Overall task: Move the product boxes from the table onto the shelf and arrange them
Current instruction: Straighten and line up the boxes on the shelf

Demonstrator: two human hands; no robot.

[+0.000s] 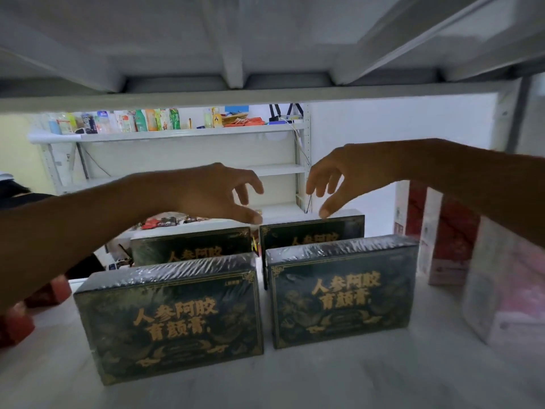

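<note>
Several dark green boxes with gold lettering stand upright on the white shelf board [295, 382], in two rows of two. The front left box [174, 323] and front right box [342, 293] face me. Behind them stand the back left box [191, 245] and the back right box [312, 230]. My left hand [212, 193] hovers over the gap between the back boxes, fingers loosely spread, thumb tip close to the back right box's top corner. My right hand [345, 172] reaches over the back right box, thumb tip touching its top edge, fingers hanging relaxed.
Red and white boxes [442, 240] and a pale wrapped box [507, 290] stand at the shelf's right. Red boxes [44, 290] lie at the left. The upper shelf's underside [265, 54] hangs close overhead. A far shelf [182, 132] holds bottles and packets.
</note>
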